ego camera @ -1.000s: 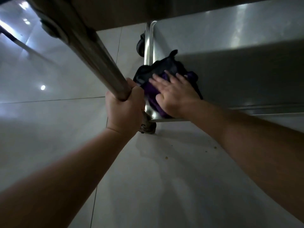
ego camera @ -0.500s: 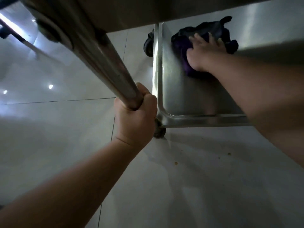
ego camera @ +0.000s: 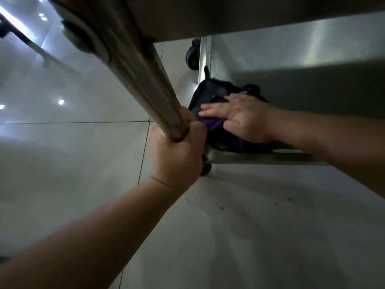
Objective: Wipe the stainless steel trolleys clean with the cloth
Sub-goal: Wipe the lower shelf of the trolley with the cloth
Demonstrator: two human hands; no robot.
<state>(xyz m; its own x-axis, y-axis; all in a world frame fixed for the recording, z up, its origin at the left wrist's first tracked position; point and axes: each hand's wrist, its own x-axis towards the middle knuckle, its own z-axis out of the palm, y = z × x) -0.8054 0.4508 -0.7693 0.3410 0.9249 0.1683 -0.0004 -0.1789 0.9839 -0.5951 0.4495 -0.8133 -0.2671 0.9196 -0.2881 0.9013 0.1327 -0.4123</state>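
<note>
I look down past a stainless steel trolley. Its upright leg (ego camera: 145, 84) runs from the upper left toward the middle, and my left hand (ego camera: 177, 151) is closed around the leg's lower part. The bottom shelf (ego camera: 270, 53) lies at the right, half in shadow. A bunched dark purple cloth (ego camera: 210, 94) sits at the shelf's near left corner. My right hand (ego camera: 243, 117) lies flat on the cloth with fingers spread, pressing it onto the shelf. An upper shelf (ego camera: 229, 13) hides the far part.
Glossy grey floor tiles (ego camera: 73, 163) fill the left and bottom, with a few crumbs (ego camera: 221, 208) near the trolley. A black caster wheel (ego camera: 192, 56) shows at the shelf's far left corner, another caster (ego camera: 206, 167) under the near corner.
My right hand has pulled the cloth from the shelf's far left corner back to the near left corner. My left hand has kept its grip on the leg.
</note>
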